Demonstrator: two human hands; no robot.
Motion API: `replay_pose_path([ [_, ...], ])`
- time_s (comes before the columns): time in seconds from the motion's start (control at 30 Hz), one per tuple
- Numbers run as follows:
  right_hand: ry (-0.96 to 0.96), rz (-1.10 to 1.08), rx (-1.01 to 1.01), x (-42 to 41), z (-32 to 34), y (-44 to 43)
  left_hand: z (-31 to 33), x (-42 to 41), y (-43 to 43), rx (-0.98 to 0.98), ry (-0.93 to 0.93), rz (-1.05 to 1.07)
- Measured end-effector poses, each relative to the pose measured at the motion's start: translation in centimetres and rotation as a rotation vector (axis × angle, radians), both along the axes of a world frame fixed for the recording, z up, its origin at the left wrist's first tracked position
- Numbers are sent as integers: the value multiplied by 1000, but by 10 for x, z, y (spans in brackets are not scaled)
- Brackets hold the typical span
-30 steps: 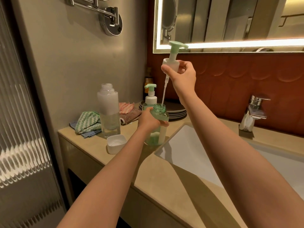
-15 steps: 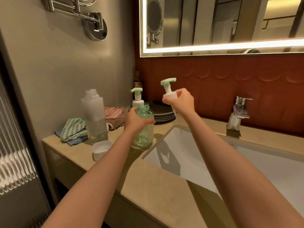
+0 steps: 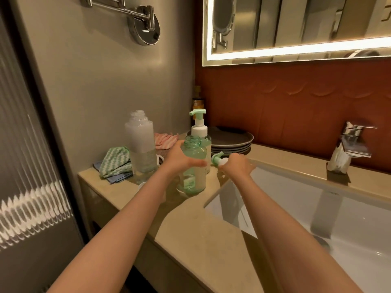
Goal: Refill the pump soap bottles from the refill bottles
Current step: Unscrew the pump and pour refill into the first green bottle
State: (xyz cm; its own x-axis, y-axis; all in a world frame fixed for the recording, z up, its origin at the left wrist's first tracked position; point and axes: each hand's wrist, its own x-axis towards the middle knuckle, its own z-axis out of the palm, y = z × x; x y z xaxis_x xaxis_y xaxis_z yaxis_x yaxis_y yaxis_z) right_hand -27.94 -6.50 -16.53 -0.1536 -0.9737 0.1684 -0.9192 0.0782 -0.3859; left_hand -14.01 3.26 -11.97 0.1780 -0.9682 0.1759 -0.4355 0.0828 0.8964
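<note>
Bench (image 3: 190, 225), centre frame, carries the uncapped refill bottle (image 3: 140, 142) left of centre and the open green pump bottle (image 3: 193, 163), left hand (image 3: 179, 159) wrapped round it. Right hand (image 3: 237, 166) grips the pump head (image 3: 219, 160) by the sink (image 3: 275, 182) rim; set down there, it may roll in.

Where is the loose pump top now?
In the head view, the pump top is in the right hand, by the left edge of the sink, just right of the open green bottle that the left hand holds.
</note>
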Motion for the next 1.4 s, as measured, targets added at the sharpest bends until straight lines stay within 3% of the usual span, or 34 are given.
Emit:
replay_pose_path([
  [0.17,78,59,-67,6,1,0,-1,3,2,-12,-13,13],
  [0.43,7,123,-68,1,10,8,-4,1,-2,-40,-32,56],
  [0.5,-96,136,-210,1,17,16,-2,0,-3,-66,-26,82],
  [0.67,-416,159,-783,9,41,46,18,5,2,-287,-22,199],
  [0.77,-618,280,-910,26,65,62,36,13,14,-518,9,262],
  [0.87,-733,433,-844,50,83,75,45,28,23,-767,154,494],
  [0.93,-745,529,-708,68,86,83,46,47,22,-771,268,637],
  [1.03,-748,596,-540,88,84,91,33,76,13,-477,241,703],
  [1.17,-740,607,-357,110,82,90,14,93,3,-160,110,558],
  [1.3,-669,604,-237,127,78,81,7,101,-7,-59,146,424],
  [1.4,-661,575,-175,140,72,70,5,105,-9,-92,125,453],
])
